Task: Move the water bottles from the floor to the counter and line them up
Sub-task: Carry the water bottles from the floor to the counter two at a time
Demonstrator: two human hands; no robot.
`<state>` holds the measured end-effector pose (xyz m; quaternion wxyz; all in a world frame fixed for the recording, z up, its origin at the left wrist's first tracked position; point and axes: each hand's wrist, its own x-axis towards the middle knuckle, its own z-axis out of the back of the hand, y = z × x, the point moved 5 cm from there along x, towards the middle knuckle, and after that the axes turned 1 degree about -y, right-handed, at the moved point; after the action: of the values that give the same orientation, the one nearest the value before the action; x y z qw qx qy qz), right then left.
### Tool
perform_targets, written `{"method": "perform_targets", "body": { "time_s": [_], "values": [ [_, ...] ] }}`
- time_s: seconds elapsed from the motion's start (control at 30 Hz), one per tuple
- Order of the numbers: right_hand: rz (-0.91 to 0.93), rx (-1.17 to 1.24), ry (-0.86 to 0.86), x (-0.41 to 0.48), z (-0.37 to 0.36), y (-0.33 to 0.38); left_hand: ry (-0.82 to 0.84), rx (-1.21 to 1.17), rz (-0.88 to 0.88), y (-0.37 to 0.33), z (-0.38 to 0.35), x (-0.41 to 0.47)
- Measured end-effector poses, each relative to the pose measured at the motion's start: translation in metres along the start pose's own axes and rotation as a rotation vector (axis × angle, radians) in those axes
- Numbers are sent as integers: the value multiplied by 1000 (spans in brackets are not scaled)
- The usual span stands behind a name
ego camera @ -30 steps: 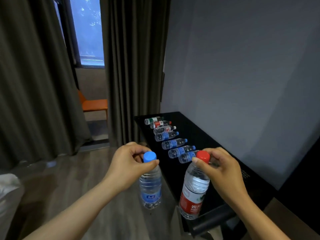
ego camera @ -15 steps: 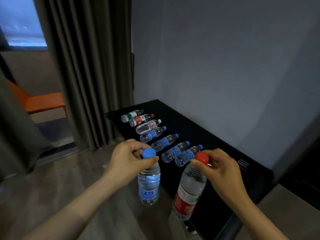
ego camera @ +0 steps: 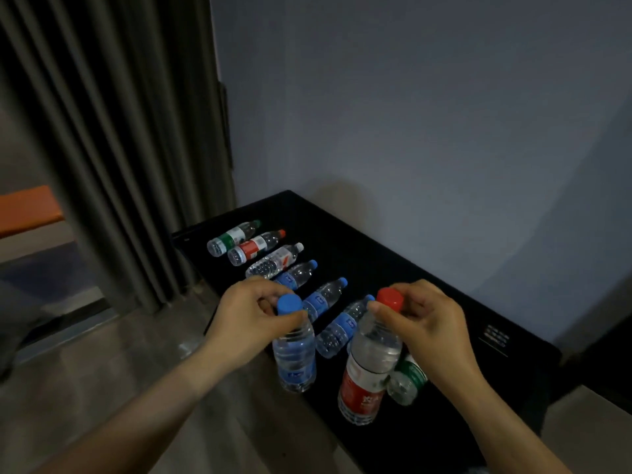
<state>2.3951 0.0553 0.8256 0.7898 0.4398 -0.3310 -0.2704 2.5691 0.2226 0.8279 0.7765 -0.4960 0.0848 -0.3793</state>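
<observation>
Dim, soft blur, edges warped.

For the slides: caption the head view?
Left hand holds blue-capped bottle, right hand red-capped bottle, at black counter with lying bottles.

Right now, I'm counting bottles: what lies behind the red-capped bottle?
A green-labelled bottle lying on the black counter; the red-capped bottle and right hand hide its neck and cap.

You see a dark curtain (ego camera: 130, 148); right of it a grey wall (ego camera: 410, 114), left of it an orange seat (ego camera: 27, 208).
</observation>
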Motion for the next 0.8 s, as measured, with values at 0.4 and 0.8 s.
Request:
{"method": "perform_targets", "body": {
  "time_s": [0.4,0.8],
  "values": [
    [40,51,93,123,-115,8,-59,27,92,80,67,107],
    [-43,-57,-68,179,-239,9,133,85,-11,181,133,225]
  ]
}}
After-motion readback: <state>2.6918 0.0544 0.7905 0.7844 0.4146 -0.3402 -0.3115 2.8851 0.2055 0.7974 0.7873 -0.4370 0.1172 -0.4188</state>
